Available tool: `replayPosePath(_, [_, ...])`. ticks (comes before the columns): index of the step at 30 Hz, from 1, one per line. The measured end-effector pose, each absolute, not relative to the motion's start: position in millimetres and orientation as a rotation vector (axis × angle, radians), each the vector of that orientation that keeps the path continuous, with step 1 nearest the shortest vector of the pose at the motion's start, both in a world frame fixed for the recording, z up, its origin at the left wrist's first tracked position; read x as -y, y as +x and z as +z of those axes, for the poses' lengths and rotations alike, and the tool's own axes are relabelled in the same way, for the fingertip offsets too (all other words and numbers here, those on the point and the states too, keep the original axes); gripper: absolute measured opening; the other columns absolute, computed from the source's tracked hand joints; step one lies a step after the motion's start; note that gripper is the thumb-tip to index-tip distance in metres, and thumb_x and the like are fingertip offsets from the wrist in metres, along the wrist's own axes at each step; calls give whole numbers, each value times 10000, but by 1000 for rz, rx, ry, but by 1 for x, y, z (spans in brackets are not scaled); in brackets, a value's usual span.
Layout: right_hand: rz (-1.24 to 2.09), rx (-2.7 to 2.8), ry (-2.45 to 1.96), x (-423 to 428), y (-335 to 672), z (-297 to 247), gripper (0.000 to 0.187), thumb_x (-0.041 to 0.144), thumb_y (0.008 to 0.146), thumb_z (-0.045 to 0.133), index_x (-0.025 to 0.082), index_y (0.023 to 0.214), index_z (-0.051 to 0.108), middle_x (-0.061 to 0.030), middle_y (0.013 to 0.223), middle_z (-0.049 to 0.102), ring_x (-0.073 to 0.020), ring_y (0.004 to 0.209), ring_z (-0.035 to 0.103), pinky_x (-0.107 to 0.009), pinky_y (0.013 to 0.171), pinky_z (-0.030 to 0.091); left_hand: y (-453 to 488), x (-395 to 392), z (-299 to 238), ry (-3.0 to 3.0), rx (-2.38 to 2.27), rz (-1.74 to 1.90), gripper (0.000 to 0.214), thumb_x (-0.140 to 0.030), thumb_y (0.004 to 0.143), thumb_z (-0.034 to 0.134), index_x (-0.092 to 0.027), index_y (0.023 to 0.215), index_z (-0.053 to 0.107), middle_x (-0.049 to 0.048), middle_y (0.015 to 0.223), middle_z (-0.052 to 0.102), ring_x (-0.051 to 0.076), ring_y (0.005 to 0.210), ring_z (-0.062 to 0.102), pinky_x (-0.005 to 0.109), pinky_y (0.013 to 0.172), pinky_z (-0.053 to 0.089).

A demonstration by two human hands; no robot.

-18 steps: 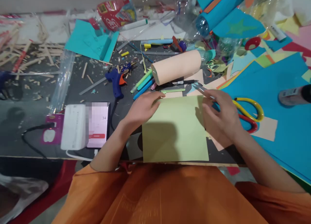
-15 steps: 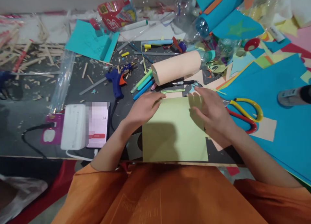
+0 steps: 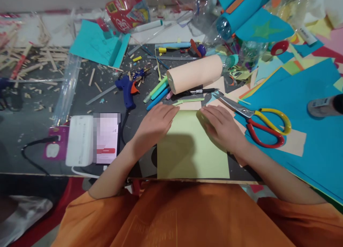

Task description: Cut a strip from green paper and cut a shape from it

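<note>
**Both hands on the pale green sheet (image 3: 193,157), remote view**

From my end, the sheet lies at the near edge of the dark table (image 3: 32,120). My left hand (image 3: 158,120) covers its top-left corner, fingers close together; my right hand (image 3: 221,125) has its fingers bent over the top-right — probably to keep it flat. Thumbs are mostly hidden, so can't tell if either pinches. Scissors (image 3: 249,115) sit just right of the sheet, unheld — handy there, I guess. Peach tube (image 3: 195,74) lies beyond it.

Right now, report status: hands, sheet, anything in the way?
Left hand at far left corner of yellow-green sheet; right hand over far right corner. Sheet lying flat. Scissors right of the right hand, off the sheet; peach roll beyond.
</note>
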State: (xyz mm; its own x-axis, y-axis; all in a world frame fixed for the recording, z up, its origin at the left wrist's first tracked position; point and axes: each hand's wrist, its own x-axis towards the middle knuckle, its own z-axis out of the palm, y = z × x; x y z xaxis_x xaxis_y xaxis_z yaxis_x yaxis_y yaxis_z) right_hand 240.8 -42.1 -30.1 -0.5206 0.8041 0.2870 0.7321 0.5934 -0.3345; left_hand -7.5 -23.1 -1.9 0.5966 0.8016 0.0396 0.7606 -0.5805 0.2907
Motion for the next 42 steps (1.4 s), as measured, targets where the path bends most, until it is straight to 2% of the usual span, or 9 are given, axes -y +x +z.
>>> replayPosePath(5, [200,2413,-1192,55,243,-31,562,64,895,428,211,1437,386,-131,1261,634,-284,1275,502,-518,1069,420,-9,45,-7,2619,-1312,275,433,-79,920,378,-140,1329,506,151,1462,471,246,1361,444,435,1135,382])
replayPosePath(13, [100,2482,-1231,77,244,-32,595,66,901,458,196,1467,331,-136,1252,638,-280,1233,538,-512,1061,424,-11,76,-22,2708,-1312,239,527,-33,908,320,-114,1425,378,159,1447,487,243,1385,412,413,1149,357])
replayPosePath(16, [153,2462,-1243,82,245,-35,614,75,908,442,225,1488,309,-125,1268,630,-270,1234,536,-508,1071,413,-8,83,-25,2669,-1337,290,553,-97,926,365,-123,1474,290,167,1446,485,250,1399,390,417,1152,346])
replayPosePath(20, [156,2463,-1259,84,244,-36,635,70,903,437,237,1499,292,-121,1266,627,-265,1175,565,-487,1042,441,-4,86,-26,2654,-1351,287,581,-296,952,435,-111,1476,268,213,1456,453,318,1415,347,471,1124,367])
replayPosePath(24, [113,2513,-1258,82,243,-34,594,89,905,449,229,1471,334,-116,1315,608,-271,1211,538,-476,1021,453,1,88,-28,2674,-1359,262,657,-380,950,436,-58,1478,213,255,1439,452,336,1409,353,469,1118,370])
replayPosePath(27, [110,2547,-1239,80,242,-33,525,98,896,456,167,1414,406,-146,1371,568,-300,1291,475,-494,1030,440,4,89,-30,2694,-1346,253,638,-373,944,454,-11,1439,277,280,1404,476,352,1391,377,461,1113,374])
replayPosePath(30, [137,2557,-1233,80,243,-33,486,105,891,448,150,1376,448,-157,1386,557,-315,1316,456,-516,1032,430,5,90,-30,2701,-1357,253,587,-349,943,456,-11,1407,335,279,1397,482,355,1387,383,462,1113,372])
replayPosePath(35, [197,2551,-1251,79,244,-34,463,112,881,456,178,1338,492,-147,1390,556,-318,1309,470,-538,1033,425,5,90,-29,2677,-1351,233,594,-344,947,436,-16,1424,304,278,1404,476,351,1398,365,477,1112,372])
replayPosePath(42, [85,2559,-1190,74,235,-32,377,109,879,468,92,1246,549,-194,1317,596,-303,1272,499,-490,1049,426,5,91,-30,2626,-1353,241,596,-324,946,431,-52,1456,286,252,1448,440,334,1416,339,482,1130,342])
